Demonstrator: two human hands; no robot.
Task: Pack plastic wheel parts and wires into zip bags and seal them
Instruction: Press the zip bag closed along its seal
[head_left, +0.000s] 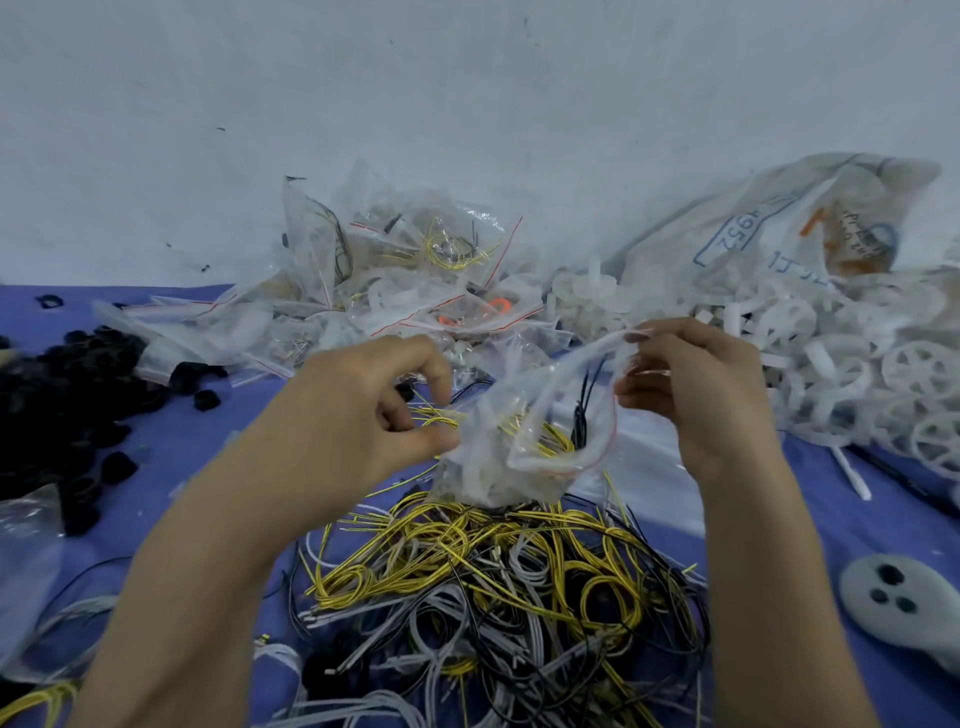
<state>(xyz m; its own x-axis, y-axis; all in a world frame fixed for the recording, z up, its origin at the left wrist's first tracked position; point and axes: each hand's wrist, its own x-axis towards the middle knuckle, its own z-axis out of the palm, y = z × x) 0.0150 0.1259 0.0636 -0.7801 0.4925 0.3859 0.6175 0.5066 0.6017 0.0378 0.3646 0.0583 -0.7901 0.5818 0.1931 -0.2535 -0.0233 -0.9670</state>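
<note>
A clear zip bag (519, 447) is held between both hands, just above a tangled heap of wires (493, 577) on the blue-covered bench (208, 457). Its left side is pinched by the left hand (363, 410) and the rim of its open mouth by the right hand (696, 384). Yellow and black wires are seen inside it. White plastic wheels (857, 374) are heaped at the right.

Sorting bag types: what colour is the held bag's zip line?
The zip line is red, clearest in the head view.
</note>
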